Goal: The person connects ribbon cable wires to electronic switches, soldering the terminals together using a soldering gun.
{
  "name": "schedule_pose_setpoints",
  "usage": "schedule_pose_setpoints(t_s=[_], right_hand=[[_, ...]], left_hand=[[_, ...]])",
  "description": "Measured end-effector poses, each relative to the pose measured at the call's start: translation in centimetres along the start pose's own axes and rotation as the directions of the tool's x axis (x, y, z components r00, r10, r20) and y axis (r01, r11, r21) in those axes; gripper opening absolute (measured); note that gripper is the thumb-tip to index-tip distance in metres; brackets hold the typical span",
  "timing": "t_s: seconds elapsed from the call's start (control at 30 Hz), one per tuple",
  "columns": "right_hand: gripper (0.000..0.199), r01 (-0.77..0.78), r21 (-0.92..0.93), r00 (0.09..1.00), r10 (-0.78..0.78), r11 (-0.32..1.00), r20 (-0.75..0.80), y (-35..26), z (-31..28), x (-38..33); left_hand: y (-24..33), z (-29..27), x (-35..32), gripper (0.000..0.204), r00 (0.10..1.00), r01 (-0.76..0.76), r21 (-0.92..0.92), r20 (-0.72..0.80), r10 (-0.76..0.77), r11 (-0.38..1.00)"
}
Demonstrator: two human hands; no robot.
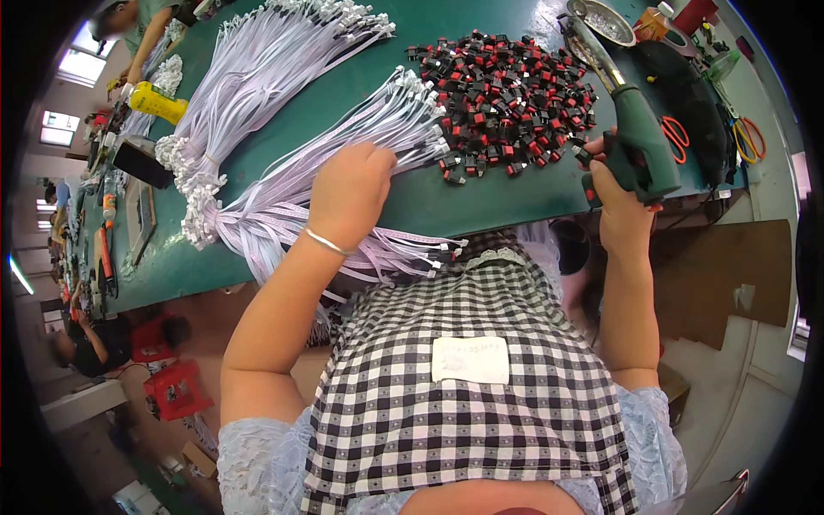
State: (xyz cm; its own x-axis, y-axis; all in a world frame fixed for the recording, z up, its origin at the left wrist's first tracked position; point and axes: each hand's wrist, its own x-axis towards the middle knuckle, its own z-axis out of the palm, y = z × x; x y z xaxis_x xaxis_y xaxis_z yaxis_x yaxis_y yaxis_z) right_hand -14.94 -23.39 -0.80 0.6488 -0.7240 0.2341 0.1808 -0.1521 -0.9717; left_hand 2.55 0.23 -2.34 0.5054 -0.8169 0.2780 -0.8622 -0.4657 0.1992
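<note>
Your left hand (348, 193) lies palm down on a fanned bundle of pale lilac ribbon cables (343, 137) at the near edge of the green bench (481, 193); its fingers curl over the cable ends, but you cannot tell whether that grip is pinched on a cable or merely resting. A thin metal bangle (326, 243) circles the wrist.

Your right hand (620, 202) is at the near right of the bench, its grip clamped around the handle of a dark green power tool (639, 142), whose metal barrel slants away toward the far side. One small black-and-red switch (583, 155) sits at your fingertips, touching the tool's left side.

Between the two hands, farther back, lies a heap of black-and-red switches (506, 94). A second, larger sheaf of cables (257, 77) spreads to the far left. A metal dish (602, 19) stands far right; orange-handled scissors (675, 136) lie just right of the tool. A yellow bottle (156, 101) rests at the far left, near another person's arm (148, 39).
</note>
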Motion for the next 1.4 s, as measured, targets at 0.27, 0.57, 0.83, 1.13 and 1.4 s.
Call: schedule_pose_setpoints(t_s=[0.27,0.57,0.83,1.13,1.4], right_hand=[[0.043,-0.123,0.088,0.989,0.116,0.988,0.087,0.7,0.0,-0.5],[0.044,-0.265,0.320,0.964,0.247,0.910,0.096,0.2,1.2,-1.3],[0.044,-0.256,0.280,0.965,0.229,0.925,0.124,0.7,1.0,-1.9],[0.051,-0.346,0.274,0.918,0.264,0.897,0.296,0.7,3.5,-2.2],[0.055,-0.465,0.205,0.839,0.355,0.861,0.412,0.4,5.0,-3.7]], left_hand=[[0.4,-0.5,-1.0,0.010,0.999,-0.018,-0.113,0.026,0.021,0.993],[0.6,0.3,1.2,0.013,0.996,0.070,-0.215,0.067,-0.057,0.974],[0.7,-0.3,2.1,0.011,0.971,0.191,-0.318,0.202,-0.130,0.929],[1.2,-1.5,1.1,0.011,0.980,0.133,-0.407,0.188,-0.060,0.904],[2.1,-2.5,0.3,0.027,0.856,0.407,-0.636,0.516,-0.032,0.656]])
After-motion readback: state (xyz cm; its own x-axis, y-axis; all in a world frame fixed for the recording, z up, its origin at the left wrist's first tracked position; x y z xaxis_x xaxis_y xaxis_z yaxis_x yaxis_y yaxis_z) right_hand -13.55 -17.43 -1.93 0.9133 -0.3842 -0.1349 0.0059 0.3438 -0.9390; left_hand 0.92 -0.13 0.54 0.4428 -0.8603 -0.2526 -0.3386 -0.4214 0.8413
